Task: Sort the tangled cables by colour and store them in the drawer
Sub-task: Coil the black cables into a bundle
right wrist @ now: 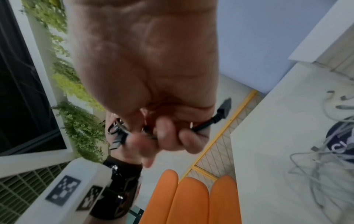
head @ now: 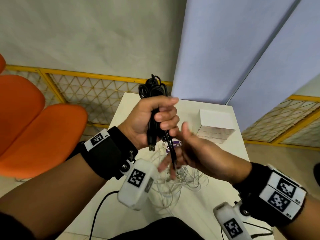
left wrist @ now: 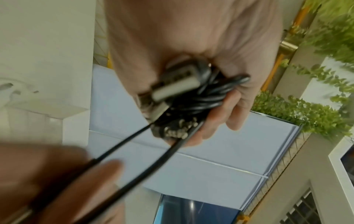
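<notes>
I'm partway through the sorting: my left hand (head: 152,118) is fisted round a bundle of black cables (head: 153,88), loops sticking out above the fist and a USB plug (head: 152,147) dangling below it, all held up over the white table (head: 230,153). My right hand (head: 188,153) sits just under it with the fingers curled on one loose black cable tail (head: 173,156); the right wrist view shows the fingertips (right wrist: 162,131) pinching that cable near its moulded connector (right wrist: 223,110). I judge the black set is nearly gathered and this last tail is being wound or tucked into the bundle. The next move, as I read it, calls for feeding the tail in without letting the loops spring loose, then carrying the bundle to the small white drawer unit (head: 216,125) standing near the table's far right, well apart from my hands; whether a drawer is already open I cannot tell. The white cables (head: 174,182) lie in a loose tangle on the table directly below my hands, partly over a dark purple round object (right wrist: 339,141), and look unsorted. Around the table are orange chairs (head: 43,132) to the left, a yellow-framed mesh fence (head: 86,87) behind, a pale blue partition (head: 225,49), and green foliage (left wrist: 306,109) in the wrist views.
</notes>
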